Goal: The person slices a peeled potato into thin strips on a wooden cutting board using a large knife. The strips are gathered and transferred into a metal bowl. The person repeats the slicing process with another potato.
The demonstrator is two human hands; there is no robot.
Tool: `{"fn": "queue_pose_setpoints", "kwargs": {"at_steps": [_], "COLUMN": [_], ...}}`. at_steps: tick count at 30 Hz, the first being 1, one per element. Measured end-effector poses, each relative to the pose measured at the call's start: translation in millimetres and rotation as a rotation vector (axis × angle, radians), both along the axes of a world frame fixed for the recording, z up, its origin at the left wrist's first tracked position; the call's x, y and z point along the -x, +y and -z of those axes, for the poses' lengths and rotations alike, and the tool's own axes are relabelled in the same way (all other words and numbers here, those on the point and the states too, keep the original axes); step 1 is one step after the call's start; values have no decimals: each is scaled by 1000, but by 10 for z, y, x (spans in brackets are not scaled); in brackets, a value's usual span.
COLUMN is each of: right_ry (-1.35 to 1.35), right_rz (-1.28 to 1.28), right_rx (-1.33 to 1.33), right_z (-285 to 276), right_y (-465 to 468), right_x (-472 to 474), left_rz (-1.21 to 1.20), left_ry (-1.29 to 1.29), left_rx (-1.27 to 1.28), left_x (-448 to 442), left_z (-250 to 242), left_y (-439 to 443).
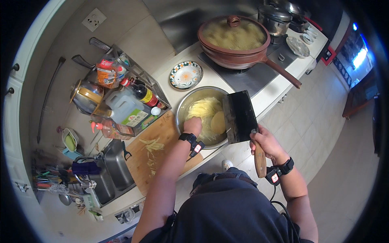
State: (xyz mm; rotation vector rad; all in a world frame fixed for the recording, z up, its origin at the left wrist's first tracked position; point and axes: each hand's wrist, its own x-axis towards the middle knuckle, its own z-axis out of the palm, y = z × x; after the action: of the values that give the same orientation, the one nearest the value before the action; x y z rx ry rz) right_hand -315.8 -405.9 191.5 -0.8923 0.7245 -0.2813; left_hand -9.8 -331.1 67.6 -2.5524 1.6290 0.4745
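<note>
My right hand (pixel 267 142) is closed around the wooden handle of a cleaver (pixel 241 117), whose dark blade overlaps the right rim of a steel bowl (pixel 179 104). In the bowl lie pale yellow shreds (pixel 205 107), seemingly potato, and a large peeled piece (pixel 218 123) in liquid. My left hand (pixel 193 126) reaches into the bowl at the shreds; its fingertips are hidden, so its grip does not show. Left of the bowl, a wooden cutting board (pixel 170 152) bears more cut strips (pixel 152 144) and a dark peeler (pixel 126 151) at its edge.
A lidded brown pan (pixel 234 57) stands on the stove (pixel 261 82), its handle projecting over the counter's edge. A patterned plate (pixel 186 76) lies behind the bowl. Bottles fill a rack (pixel 165 97) behind the board; a double sink (pixel 117 167) is at the left.
</note>
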Motion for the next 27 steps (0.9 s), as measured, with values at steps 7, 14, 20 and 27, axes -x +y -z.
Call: {"fn": "queue_pose_setpoints", "kwargs": {"at_steps": [7,14,20,27], "right_ry": [-18,-71,-15,93], "right_rz": [23,36,-217,-661], "right_rx": [23,75,272,1018], "right_z": [18,109,97,269], "right_y": [1,70,295,958], "right_x": [-70,-252,-614,-1222], "left_rz": [-212,-92,-352,-406], "left_ry": [361,354,135,165], "left_rx": [157,954,568,422], "left_x": [-236,-447,-316,80], "left_z": [-176,-817,-599,291], "left_y": [70,852,2201,2858]}}
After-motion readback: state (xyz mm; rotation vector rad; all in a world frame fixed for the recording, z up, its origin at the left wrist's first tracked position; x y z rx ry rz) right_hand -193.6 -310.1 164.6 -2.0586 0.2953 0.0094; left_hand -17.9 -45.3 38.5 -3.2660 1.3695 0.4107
